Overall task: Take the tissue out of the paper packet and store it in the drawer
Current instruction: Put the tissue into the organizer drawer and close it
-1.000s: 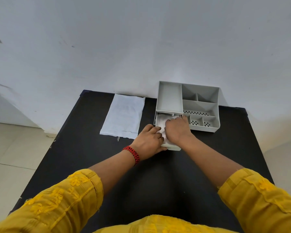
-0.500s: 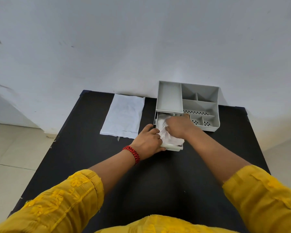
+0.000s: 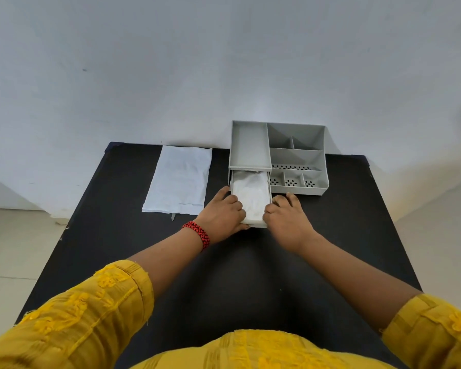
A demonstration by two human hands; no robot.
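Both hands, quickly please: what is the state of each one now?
Left hand: fingers curled on the left front corner of the open drawer.
Right hand: at its right front corner; grip cannot be told.

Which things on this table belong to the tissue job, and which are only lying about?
Belong to the job:
tissue
drawer
paper packet
left hand
right hand

Only lying about:
Nothing loose; the organiser's open compartments just stand unused on the black table.

Plain room (white wall (image 3: 144, 62), tiled floor (image 3: 16, 249))
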